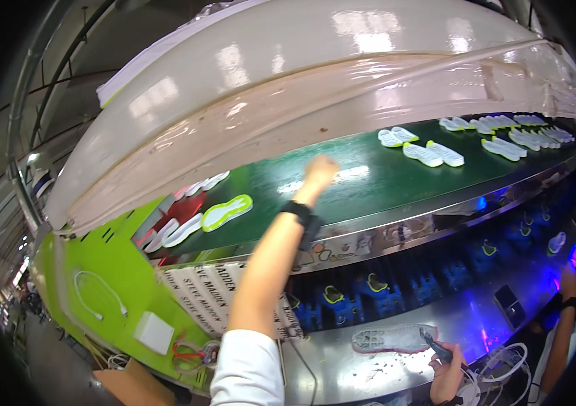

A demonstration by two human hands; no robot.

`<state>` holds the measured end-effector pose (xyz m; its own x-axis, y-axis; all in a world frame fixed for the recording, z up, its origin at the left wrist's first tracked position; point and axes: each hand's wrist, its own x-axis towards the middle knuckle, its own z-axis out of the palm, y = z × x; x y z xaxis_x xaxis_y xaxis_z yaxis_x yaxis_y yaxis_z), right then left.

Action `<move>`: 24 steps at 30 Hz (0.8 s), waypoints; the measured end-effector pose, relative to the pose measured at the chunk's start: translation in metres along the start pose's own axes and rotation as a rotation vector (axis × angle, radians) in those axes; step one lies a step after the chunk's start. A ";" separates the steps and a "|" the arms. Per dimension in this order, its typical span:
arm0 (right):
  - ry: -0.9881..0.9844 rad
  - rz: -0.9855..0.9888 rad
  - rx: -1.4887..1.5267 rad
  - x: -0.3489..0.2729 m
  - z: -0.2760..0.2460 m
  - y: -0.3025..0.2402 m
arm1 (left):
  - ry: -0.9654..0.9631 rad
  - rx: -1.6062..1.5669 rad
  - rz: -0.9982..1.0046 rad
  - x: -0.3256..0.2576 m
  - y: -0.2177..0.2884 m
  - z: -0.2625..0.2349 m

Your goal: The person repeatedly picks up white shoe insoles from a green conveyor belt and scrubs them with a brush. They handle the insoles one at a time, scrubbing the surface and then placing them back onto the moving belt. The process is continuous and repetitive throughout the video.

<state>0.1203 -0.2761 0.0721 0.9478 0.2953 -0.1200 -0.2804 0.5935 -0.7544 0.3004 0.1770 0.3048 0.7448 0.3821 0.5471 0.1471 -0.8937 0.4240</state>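
Observation:
My left arm, with a black watch, stretches over the green conveyor belt (288, 196). At its end my left hand (320, 170) is closed like a fist above the belt, with nothing seen in it; its far side is hidden. Low on the right, my right hand (445, 375) is closed round a black pen-shaped tool (439, 348). The tool's tip is at one end of a pale grey shoe sole (389, 339), which lies flat on the metal bench (342, 372).
White soles with yellow-green edges (423, 154) stand on the belt, and a lime-rimmed sole (227, 212) lies at left. Dark shoe uppers (376, 284) line a shelf below. Another person's hand (567, 279) holds a purple-lit piece at right. White cables (504, 365) and a dark phone-like object (508, 304) lie nearby.

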 end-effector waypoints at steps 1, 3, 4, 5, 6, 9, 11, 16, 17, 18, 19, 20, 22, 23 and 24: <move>-0.009 -0.019 0.005 0.002 0.001 0.000 | -0.041 0.242 -0.055 -0.002 -0.027 -0.034; -0.027 0.004 0.044 0.007 -0.001 0.007 | 0.044 0.548 -0.176 -0.021 -0.123 -0.108; -0.033 0.028 0.065 0.010 -0.001 0.010 | 0.047 0.670 -0.275 -0.036 -0.174 -0.147; -0.016 0.031 0.086 0.010 0.000 0.011 | 0.016 0.764 -0.376 -0.053 -0.191 -0.171; 0.048 0.016 0.078 0.007 0.012 0.004 | -0.083 0.754 -0.527 -0.066 -0.193 -0.186; 0.215 -0.053 0.025 0.032 -0.011 0.040 | -0.148 0.706 -0.627 -0.105 -0.234 -0.215; 0.141 -0.049 0.025 0.027 -0.003 0.037 | -0.212 0.568 -0.660 -0.112 -0.232 -0.222; 0.159 -0.049 0.009 0.013 0.023 0.020 | -0.275 0.711 -0.457 -0.131 -0.132 -0.230; 0.178 -0.059 0.016 0.013 0.024 0.021 | -0.272 0.661 -0.456 -0.134 -0.119 -0.231; 0.186 -0.056 0.020 0.016 0.022 0.025 | -0.221 0.479 -0.414 -0.141 -0.121 -0.238; 0.197 -0.055 0.024 0.016 0.023 0.025 | -0.242 0.385 -0.405 -0.145 -0.131 -0.241; 0.177 -0.029 0.028 0.013 0.026 0.022 | -0.295 0.417 -0.392 -0.148 -0.140 -0.239; 0.159 -0.026 0.050 0.009 0.031 0.019 | -0.393 0.448 -0.359 -0.154 -0.147 -0.237; 0.152 -0.027 0.061 0.007 0.031 0.019 | -0.387 0.461 -0.388 -0.160 -0.149 -0.233; 0.144 -0.036 0.070 0.006 0.029 0.017 | -0.378 0.471 -0.402 -0.161 -0.144 -0.227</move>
<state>0.1167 -0.2428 0.0772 0.9680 0.1655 -0.1889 -0.2511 0.6537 -0.7139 0.0119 0.2974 0.3198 0.7360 0.6708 0.0911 0.6580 -0.7405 0.1370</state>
